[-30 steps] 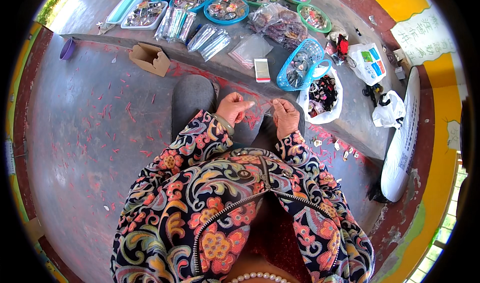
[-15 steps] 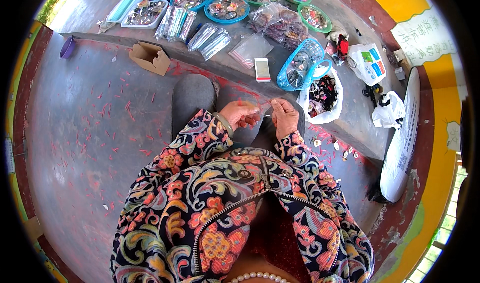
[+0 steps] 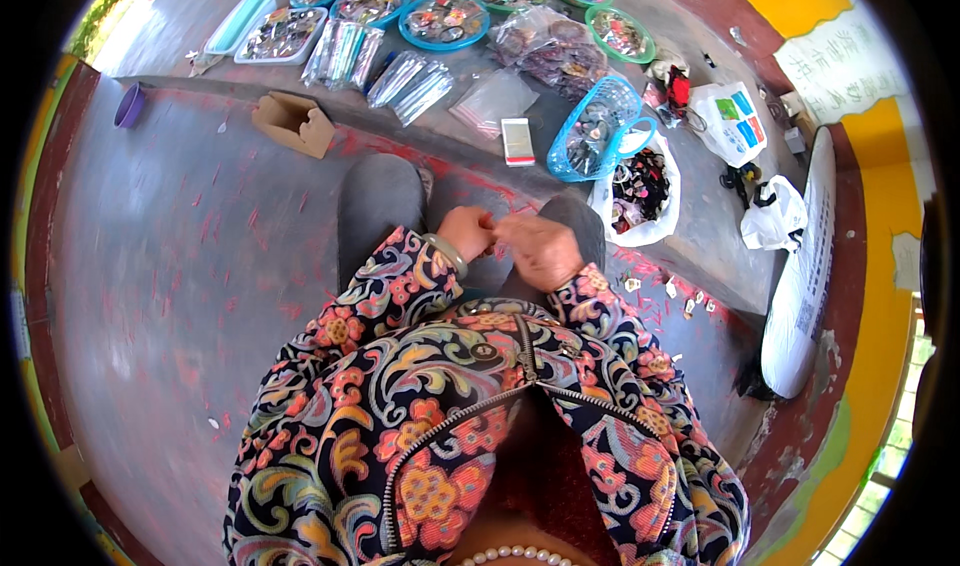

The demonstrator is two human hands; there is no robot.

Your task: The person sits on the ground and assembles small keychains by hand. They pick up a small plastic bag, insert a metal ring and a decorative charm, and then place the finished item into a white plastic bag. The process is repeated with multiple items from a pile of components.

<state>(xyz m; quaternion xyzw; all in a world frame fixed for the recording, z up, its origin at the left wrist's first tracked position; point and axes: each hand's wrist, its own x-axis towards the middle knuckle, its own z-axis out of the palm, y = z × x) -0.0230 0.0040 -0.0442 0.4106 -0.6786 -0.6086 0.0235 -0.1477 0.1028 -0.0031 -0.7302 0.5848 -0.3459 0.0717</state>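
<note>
My left hand point(image 3: 467, 233), a bangle at its wrist, is closed over my lap with its fingertips curled in. Meeting it from the right is my right hand point(image 3: 543, 251), blurred by motion and also closed. A small bit of something clear and pinkish shows just below the touching fingertips; its kind is mostly hidden by the fingers. Beyond my knees, on the raised concrete ledge, lie a stack of clear flat bags with red edges point(image 3: 494, 103) and a small white pack with a red edge point(image 3: 518, 142).
A blue basket point(image 3: 592, 131) leans by a white bag of dark small items point(image 3: 643, 188). Round trays point(image 3: 444, 21), bundles of wrapped sticks point(image 3: 411, 84) and a bulging clear bag point(image 3: 550, 51) line the ledge. A cardboard box point(image 3: 293, 124) and purple bowl point(image 3: 130, 106) stand left on the floor.
My hands have come together, the right one moving left and slightly down. The clear piece with a thin red strip seen between them is now mostly covered by fingers. The view has shifted slightly.
</note>
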